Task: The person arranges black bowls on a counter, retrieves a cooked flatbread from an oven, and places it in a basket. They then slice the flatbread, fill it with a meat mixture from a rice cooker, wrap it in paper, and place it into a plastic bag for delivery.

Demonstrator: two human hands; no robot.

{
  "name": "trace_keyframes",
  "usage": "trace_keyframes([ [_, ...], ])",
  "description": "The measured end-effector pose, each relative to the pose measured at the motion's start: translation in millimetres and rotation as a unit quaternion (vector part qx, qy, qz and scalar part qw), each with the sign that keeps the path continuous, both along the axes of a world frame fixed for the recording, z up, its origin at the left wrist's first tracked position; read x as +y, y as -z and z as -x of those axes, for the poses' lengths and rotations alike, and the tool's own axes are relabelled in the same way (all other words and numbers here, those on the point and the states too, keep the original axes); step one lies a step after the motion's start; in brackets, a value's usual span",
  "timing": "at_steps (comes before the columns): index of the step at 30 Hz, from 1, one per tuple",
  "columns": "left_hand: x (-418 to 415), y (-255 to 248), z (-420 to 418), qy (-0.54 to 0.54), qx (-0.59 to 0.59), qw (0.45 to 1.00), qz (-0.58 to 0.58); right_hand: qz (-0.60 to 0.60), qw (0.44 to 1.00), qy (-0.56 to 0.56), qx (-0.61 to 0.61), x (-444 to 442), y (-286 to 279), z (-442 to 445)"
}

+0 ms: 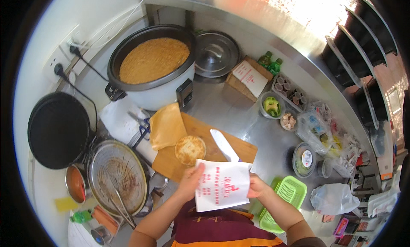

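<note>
Between my two hands is a white paper food bag (223, 186) with red printing, held above the front edge of the worktop. My left hand (191, 182) grips its left edge, and my right hand (256, 186) has the right edge. Just beyond the bag, a round browned flatbread (190, 150) lies on a wooden cutting board (205, 125). A knife with a broad white blade (223, 144) rests on the board, its handle partly hidden by the bag. A brown paper sheet or bag (168, 126) overlaps the board's left end.
A large cooker (153, 90) of brown liquid stands at the back. An electric griddle (118, 176) with tongs (121, 207) sits left, its black lid (59, 130) raised. Right are a green plastic basket (283, 203), a lettuce tub (272, 106) and a clear-lidded bowl (304, 160). Scissors (144, 127) lie left of the board.
</note>
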State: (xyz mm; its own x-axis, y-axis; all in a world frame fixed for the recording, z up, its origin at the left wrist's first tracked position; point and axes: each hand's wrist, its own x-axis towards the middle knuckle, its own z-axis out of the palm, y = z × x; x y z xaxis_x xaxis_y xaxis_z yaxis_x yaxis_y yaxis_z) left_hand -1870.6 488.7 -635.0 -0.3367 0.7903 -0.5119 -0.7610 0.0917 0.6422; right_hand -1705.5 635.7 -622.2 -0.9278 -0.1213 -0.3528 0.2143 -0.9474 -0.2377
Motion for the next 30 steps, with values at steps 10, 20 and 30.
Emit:
trace_keyframes([
  [10,-36,31,-13,-0.053,0.042,0.991,0.115,-0.674,0.706,-0.208,0.064,-46,43,34],
  [20,-101,91,1,-0.272,-0.001,0.95,0.151,-0.737,0.634,-0.124,-0.199,26,61,142],
  [30,-124,104,-1,-0.362,-0.045,0.915,0.173,-0.672,0.708,-0.116,-0.182,5,55,163],
])
